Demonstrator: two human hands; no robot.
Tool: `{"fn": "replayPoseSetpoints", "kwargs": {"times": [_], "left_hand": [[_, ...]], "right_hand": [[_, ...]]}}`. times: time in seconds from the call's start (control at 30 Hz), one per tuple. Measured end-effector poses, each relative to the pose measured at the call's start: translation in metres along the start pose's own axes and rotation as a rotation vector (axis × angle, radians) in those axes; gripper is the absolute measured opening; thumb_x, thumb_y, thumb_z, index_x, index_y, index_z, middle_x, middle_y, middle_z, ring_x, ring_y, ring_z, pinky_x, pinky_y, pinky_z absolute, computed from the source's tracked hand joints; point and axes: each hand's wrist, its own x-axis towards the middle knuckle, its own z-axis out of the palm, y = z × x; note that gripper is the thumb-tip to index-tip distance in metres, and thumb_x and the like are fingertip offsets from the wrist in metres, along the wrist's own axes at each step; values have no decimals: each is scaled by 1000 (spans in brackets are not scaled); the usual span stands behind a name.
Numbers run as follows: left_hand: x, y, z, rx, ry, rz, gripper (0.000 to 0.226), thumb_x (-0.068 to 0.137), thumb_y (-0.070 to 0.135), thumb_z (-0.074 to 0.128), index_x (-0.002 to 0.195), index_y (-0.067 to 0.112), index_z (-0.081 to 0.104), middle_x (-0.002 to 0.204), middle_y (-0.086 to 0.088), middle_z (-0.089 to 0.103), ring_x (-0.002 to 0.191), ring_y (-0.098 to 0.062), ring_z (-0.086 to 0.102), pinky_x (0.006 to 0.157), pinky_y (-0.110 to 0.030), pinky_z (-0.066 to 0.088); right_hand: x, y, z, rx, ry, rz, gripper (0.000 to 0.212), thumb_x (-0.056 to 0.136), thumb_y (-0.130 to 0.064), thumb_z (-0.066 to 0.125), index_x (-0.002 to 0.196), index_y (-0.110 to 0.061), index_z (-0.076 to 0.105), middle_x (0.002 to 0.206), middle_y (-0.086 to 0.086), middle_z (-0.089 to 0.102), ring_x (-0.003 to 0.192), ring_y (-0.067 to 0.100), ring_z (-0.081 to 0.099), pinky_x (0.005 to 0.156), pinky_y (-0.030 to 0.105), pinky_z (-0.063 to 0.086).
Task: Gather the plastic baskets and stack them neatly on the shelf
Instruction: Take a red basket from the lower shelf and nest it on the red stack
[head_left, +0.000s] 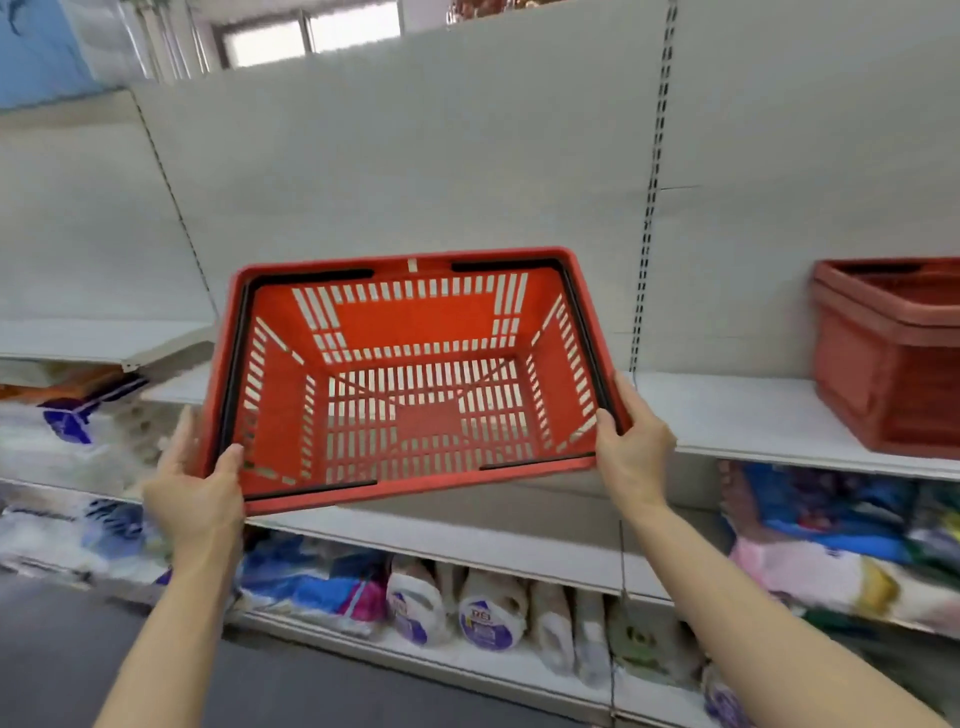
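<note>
- A red basket (415, 374) is held up in the air in front of the shelf (753, 415), tilted so its open top faces the camera.
- The left hand (195, 493) grips the basket's near left corner, thumb over the rim.
- The right hand (631, 441) grips the near right corner, thumb on the rim too.
- Black handles lie folded along the rim.
- Far right on the shelf sits a stack (891, 353) of red baskets.
- Packaged goods (467, 603) fill the lower shelves.
</note>
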Motion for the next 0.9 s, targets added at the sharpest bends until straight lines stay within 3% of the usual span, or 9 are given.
{"fn": "replayPoseSetpoints", "kwargs": {"times": [0.07,0.13,0.23,0.3,0.4,0.53,0.67,0.77,0.9], "left_hand": [[-8,13,28,-81,-36,-4,60,93,-3,64,150,8,50,144,-1,56,130,-17,58,115,-38,43],[-22,32,56,-136,-46,2,60,91,-2,67,148,10,53,143,-2,59,129,-17,60,113,-38,45],[-53,67,96,-164,-74,32,58,92,-2,66,147,11,54,137,2,60,122,-14,63,104,-23,47],[-75,87,121,-198,-85,50,58,92,1,67,147,14,54,135,3,61,121,-15,63,104,-24,48],[-102,109,156,-261,-96,42,62,91,4,68,149,18,51,139,2,62,124,-16,64,111,-40,48],[-129,149,204,-346,-104,10,67,83,13,69,148,21,53,139,3,64,122,-13,66,109,-41,51],[-148,197,249,-441,-137,56,62,90,7,65,149,15,52,138,2,63,119,-11,66,100,-27,55],[-155,229,284,-493,-164,96,64,90,12,63,151,19,50,139,7,63,115,-2,67,97,-20,54],[-168,265,330,-533,-216,96,72,79,30,64,150,26,51,138,13,64,119,1,65,103,-27,53]], "right_hand": [[14,-1,-33,-19,60,-22,50,92,-5,50,139,-22,51,120,-4,67,105,7,62,94,22,50],[27,-2,-68,-48,104,-44,48,93,-5,50,139,-20,52,115,-5,66,100,7,62,88,8,46],[47,-3,-127,-58,151,-61,48,91,0,50,136,-16,54,108,-10,63,93,6,59,78,-5,37],[61,-1,-165,-63,189,-78,50,89,2,51,135,-16,55,110,-16,59,95,0,58,83,-2,38],[82,3,-218,-87,254,-132,49,87,3,54,135,-10,55,115,-16,55,99,-10,50,86,-6,31],[112,11,-280,-72,291,-141,50,88,0,55,137,-12,53,129,-4,61,114,6,58,101,13,40],[143,12,-326,-73,354,-167,48,89,-1,57,135,-8,54,128,-3,61,113,-3,52,96,0,32],[169,13,-354,-70,395,-196,48,88,-3,57,136,-9,54,127,-2,62,115,2,54,104,17,37],[204,15,-399,-127,497,-217,48,87,-5,58,135,-10,56,121,3,67,100,7,62,91,4,36]]}}
